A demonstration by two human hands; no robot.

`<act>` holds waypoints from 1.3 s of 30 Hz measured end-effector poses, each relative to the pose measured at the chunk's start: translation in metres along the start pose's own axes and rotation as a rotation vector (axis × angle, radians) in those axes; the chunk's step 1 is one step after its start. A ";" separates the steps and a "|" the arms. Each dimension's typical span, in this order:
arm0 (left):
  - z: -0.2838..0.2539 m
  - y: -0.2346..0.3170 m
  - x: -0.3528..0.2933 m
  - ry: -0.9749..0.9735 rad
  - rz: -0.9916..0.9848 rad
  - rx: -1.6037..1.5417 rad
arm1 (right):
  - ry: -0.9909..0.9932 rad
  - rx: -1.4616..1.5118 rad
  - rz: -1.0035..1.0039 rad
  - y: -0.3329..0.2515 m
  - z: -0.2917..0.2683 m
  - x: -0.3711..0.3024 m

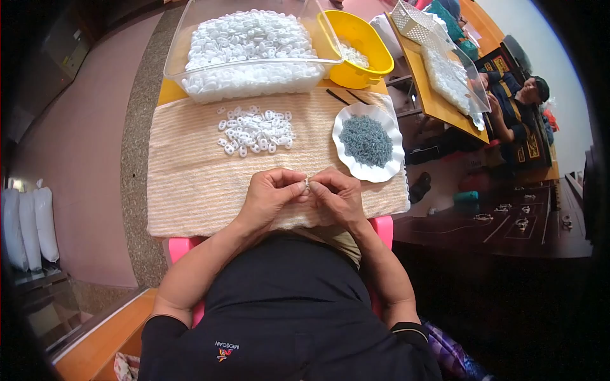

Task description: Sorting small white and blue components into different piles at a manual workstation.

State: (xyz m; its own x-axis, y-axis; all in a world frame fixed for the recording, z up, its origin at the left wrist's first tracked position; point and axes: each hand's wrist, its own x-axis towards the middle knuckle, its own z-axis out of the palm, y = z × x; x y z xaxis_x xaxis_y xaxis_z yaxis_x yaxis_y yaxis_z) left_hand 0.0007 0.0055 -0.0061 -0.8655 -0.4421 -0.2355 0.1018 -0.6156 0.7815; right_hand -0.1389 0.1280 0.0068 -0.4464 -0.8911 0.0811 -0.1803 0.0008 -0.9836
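My left hand [277,192] and my right hand [337,195] meet over the near part of the cloth, thumbs and fingertips pinched together. Between them is a tiny pale piece [307,182], mostly covered by the fingers, its kind too small to tell. Beyond my hands lies a loose pile of small white oval plastic pieces with holes [257,130]. To the right, a white scalloped plate [349,163] carries a heap of small grey-blue pieces [366,141].
A clear bin [254,73] full of white pieces and a yellow tub [381,72] stand at the back. Two thin dark sticks [337,96] lie near the tub. Another person [508,117] sits at a side table [413,66]. White sacks [43,222] stand far left.
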 end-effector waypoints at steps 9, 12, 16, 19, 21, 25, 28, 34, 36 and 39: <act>0.003 0.007 -0.002 0.021 0.014 0.101 | -0.053 -0.058 0.043 -0.003 -0.004 0.007; 0.007 0.005 -0.002 0.038 0.030 0.181 | -0.046 -0.103 0.100 -0.004 -0.007 0.007; 0.000 -0.005 -0.003 0.013 0.048 0.088 | -0.080 -0.017 0.180 0.001 -0.008 0.002; -0.001 -0.005 -0.003 -0.010 0.051 0.122 | -0.051 0.054 0.166 0.004 -0.007 0.001; -0.003 -0.008 -0.001 -0.016 0.070 0.132 | -0.037 0.053 0.134 0.009 -0.007 0.000; 0.001 -0.002 -0.003 -0.015 0.075 0.122 | -0.042 0.103 0.123 0.009 -0.007 0.000; 0.004 0.001 -0.006 -0.008 0.053 0.083 | -0.061 0.158 0.189 0.002 -0.007 -0.003; 0.002 0.001 -0.003 0.022 0.025 0.110 | -0.059 0.089 0.213 -0.001 -0.005 0.000; 0.000 0.001 0.000 0.000 0.035 0.087 | -0.041 0.121 0.188 0.000 -0.003 0.002; 0.001 0.002 0.002 0.014 0.034 0.076 | -0.002 0.152 0.161 0.006 -0.002 0.004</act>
State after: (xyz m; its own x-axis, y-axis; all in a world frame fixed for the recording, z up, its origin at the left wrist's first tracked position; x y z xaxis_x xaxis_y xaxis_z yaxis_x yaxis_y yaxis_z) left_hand -0.0009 0.0041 -0.0042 -0.8554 -0.4710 -0.2156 0.0930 -0.5491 0.8305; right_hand -0.1430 0.1253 0.0015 -0.4569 -0.8860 -0.0790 0.0275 0.0747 -0.9968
